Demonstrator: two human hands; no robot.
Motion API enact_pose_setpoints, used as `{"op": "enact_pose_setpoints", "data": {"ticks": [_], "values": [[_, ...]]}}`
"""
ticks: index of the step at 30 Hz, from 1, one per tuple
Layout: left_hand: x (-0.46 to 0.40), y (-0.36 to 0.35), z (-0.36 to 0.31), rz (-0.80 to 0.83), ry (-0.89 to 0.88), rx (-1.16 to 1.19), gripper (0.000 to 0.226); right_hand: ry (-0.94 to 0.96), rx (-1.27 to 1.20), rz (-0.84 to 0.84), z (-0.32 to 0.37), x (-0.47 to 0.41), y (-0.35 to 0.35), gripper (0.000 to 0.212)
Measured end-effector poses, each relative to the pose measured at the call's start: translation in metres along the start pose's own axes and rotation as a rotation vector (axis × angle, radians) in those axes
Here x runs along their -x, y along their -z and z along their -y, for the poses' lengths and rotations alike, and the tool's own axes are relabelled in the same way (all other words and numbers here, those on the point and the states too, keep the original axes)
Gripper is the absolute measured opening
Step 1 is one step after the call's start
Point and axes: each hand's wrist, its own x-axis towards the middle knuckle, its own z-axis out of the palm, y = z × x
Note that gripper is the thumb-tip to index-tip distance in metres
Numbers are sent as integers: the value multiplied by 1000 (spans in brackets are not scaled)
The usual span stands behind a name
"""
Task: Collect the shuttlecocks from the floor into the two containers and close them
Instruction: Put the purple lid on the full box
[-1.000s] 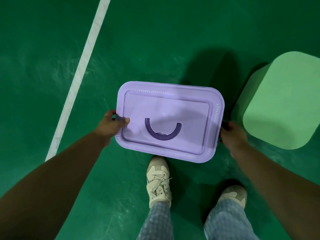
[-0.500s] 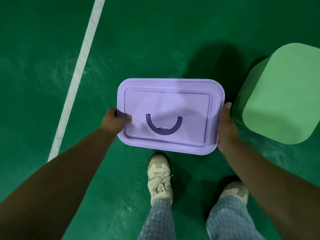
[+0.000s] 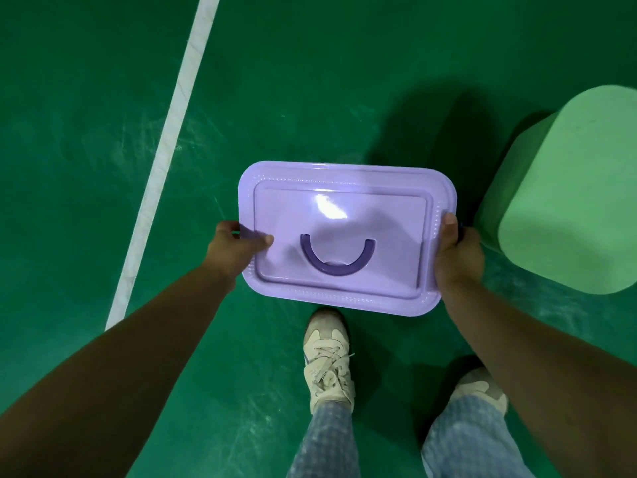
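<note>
A purple container with its lid on and a darker purple half-ring handle hangs in front of me above the green floor. My left hand grips its left edge, thumb lying on the lid. My right hand grips the right edge, thumb up along the rim. The lid hides the container's body and whatever is inside. No shuttlecocks show on the floor.
A pale green block-shaped object stands on the floor right beside my right hand. A white court line runs diagonally on the left. My two feet in light sneakers stand just below the container.
The purple container has levelled out from a tilt and come slightly nearer. My right hand shifted from the lower right corner up along the right edge, its thumb now on the rim.
</note>
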Motion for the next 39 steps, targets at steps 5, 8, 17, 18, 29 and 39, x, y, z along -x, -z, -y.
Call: {"op": "enact_pose_setpoints", "data": {"ticks": [5, 8, 17, 18, 29, 39], "values": [[-3, -2, -1, 6, -23, -186, 77, 34, 113, -81, 3, 2, -4, 56], [10, -16, 2, -30, -6, -292, 100, 28, 178, -123, 6, 4, -6, 55], [20, -40, -14, -90, 104, -424, 115, 63, 53, -101, 7, 13, -11, 48], [19, -41, -16, -75, 98, -430, 116, 78, 40, -66, 3, 14, -11, 45], [13, -32, -26, -45, -19, -616, 118, -96, -93, 3, 10, -1, -13, 72], [14, -44, -27, -110, 22, -493, 123, -103, -125, 147, 13, -8, -3, 44]]}}
